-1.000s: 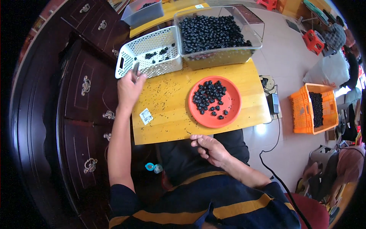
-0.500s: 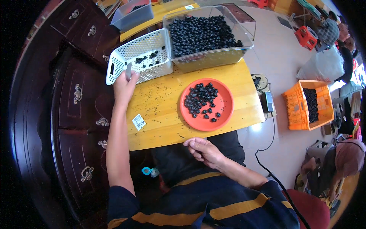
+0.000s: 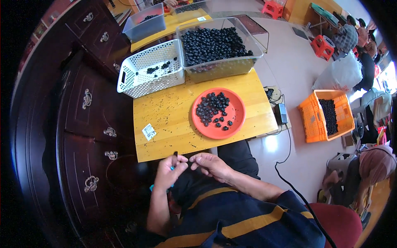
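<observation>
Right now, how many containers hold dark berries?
5: white basket, clear bin, red plate, orange crate, grey tub. Others may be hidden.

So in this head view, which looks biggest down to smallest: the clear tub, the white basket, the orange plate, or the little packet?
1. Clear tub
2. White basket, slightly smaller
3. Orange plate, close to the basket, so that order is unsure
4. Small packet

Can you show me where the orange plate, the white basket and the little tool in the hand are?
orange plate (image 3: 215, 130): head view, bare lower rim.
white basket (image 3: 142, 84): head view, front wall.
small dark tool (image 3: 175, 155): head view, tip above left hand (image 3: 168, 173).
</observation>
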The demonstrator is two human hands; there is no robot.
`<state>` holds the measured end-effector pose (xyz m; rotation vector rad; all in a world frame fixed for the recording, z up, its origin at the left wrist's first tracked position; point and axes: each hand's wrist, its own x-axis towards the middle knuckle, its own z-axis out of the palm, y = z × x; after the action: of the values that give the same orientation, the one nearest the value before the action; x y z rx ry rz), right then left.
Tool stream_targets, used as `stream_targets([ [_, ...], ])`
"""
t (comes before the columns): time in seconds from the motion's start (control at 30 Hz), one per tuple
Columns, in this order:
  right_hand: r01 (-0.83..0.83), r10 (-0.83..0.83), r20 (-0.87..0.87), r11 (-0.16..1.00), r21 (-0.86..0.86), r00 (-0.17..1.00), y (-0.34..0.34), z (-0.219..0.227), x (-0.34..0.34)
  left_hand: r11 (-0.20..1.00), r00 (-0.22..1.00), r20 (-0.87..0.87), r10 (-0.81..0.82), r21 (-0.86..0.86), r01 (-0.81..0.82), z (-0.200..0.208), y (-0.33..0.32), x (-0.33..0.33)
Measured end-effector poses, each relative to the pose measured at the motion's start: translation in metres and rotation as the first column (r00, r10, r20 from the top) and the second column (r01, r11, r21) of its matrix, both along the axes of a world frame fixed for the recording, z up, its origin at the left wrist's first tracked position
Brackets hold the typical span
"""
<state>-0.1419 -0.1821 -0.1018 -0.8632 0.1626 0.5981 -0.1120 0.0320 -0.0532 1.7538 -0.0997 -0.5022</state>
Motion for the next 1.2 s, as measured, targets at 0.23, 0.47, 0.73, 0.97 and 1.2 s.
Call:
stream_targets([
  [0.23, -0.185, 0.185, 0.050, 0.983, -0.017, 0.981, 0.011, 0.010, -0.008, 0.993, 0.998, 0.055, -0.013, -0.117, 0.020, -0.005, 0.010, -0.048],
  [0.47, -0.412, 0.388, 0.160, 0.895, 0.169, 0.908, 0.014, 0.014, -0.015, 0.948, 0.992, -0.003, -0.127, -0.293, 0.120, 0.000, 0.009, -0.055],
  [0.73, -0.395, 0.374, 0.139, 0.900, 0.187, 0.917, 0.000, 0.022, -0.012, 0.969, 0.986, 0.164, -0.040, -0.234, 0.079, -0.004, -0.010, -0.053],
  [0.97, -0.233, 0.247, -0.044, 0.949, 0.211, 0.968, -0.001, 0.014, -0.005, 0.991, 0.876, 0.469, 0.108, 0.015, -0.131, -0.002, -0.027, -0.045],
  [1.2, -0.161, 0.209, -0.104, 0.923, 0.349, 0.972, 0.005, 0.017, -0.006, 0.952, 0.693, 0.668, 0.273, -0.085, -0.294, -0.009, -0.043, -0.047],
])
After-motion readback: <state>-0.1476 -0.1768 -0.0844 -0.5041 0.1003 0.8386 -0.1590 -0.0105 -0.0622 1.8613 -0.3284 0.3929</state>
